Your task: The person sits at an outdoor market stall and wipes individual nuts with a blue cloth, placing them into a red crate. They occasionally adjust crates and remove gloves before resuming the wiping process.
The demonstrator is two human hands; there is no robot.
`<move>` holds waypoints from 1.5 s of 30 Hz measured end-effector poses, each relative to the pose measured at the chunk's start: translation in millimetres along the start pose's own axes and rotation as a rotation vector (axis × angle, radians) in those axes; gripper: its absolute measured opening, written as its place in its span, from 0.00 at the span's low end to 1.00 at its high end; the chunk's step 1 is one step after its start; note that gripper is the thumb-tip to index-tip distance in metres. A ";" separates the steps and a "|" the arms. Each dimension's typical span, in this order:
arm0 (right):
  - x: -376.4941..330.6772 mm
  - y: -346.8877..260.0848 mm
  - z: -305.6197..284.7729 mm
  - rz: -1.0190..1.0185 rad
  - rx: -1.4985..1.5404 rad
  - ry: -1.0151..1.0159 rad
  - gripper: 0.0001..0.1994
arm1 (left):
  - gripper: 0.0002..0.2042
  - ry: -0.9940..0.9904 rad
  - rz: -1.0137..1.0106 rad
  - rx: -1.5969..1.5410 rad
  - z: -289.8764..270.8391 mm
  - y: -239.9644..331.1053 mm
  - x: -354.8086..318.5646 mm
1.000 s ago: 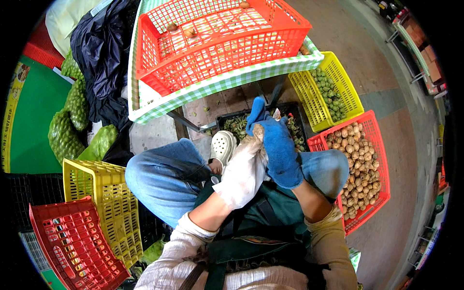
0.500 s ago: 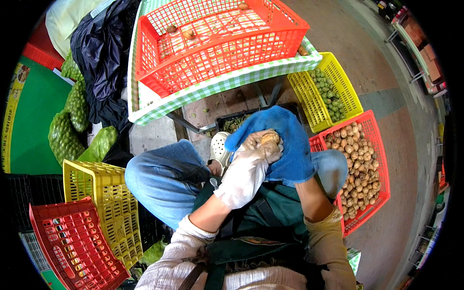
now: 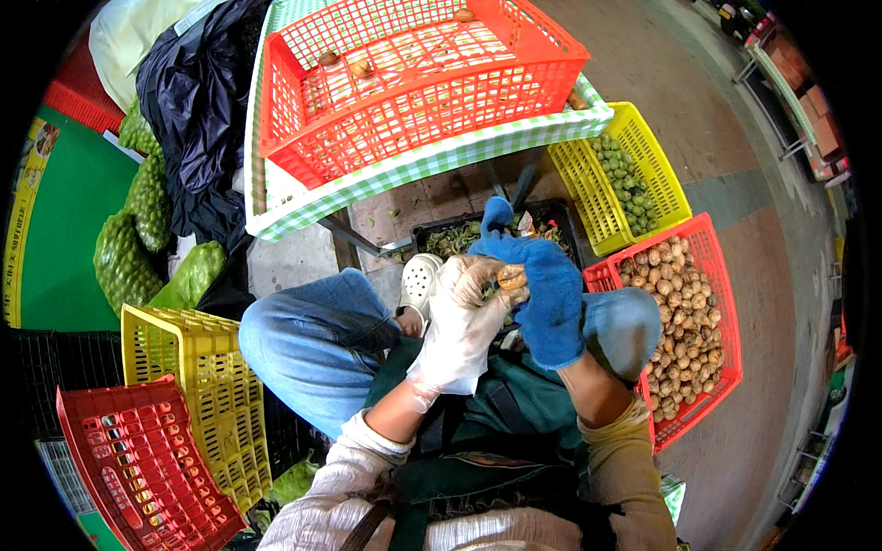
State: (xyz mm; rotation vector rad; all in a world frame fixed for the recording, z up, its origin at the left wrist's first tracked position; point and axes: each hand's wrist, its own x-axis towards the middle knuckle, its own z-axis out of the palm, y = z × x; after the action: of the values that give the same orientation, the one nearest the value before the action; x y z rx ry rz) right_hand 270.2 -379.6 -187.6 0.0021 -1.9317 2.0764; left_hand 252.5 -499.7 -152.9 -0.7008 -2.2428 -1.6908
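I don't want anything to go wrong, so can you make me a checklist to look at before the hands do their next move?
1. Left hand covered: ok, it wears a white glove.
2. Right hand covered: ok, it wears a blue glove.
3. Brown nut held: ok, it sits at the left hand's fingers.
4. Right hand gripping that nut too: cannot tell, its fingers are hidden in the glove beside it.
5. Red crate by the right knee holding nuts: ok, many brown ones inside.
6. Black tray in full view: not ok, the hands partly cover it.
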 end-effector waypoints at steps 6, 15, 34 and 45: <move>17.0 -15.3 0.1 0.493 0.866 0.119 0.16 | 0.17 -0.008 0.084 0.037 -6.2 11.2 6.3; 17.3 -12.5 -10.9 0.429 0.202 -0.091 0.16 | 0.23 0.398 0.246 0.583 -69.5 8.5 135.8; 54.1 -13.6 -111.3 -0.018 -0.910 -0.062 0.17 | 0.14 1.128 -0.335 0.684 -293.5 50.2 -158.9; 53.8 -21.9 -62.7 -0.043 -0.946 -0.218 0.17 | 0.27 1.958 -0.086 1.167 -384.3 171.8 -269.8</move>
State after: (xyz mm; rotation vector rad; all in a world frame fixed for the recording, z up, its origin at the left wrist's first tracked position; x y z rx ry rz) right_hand 236.6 -305.7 -161.1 0.0630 -2.8134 0.9893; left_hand 536.7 -889.7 -21.8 0.9542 -1.1006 -0.1667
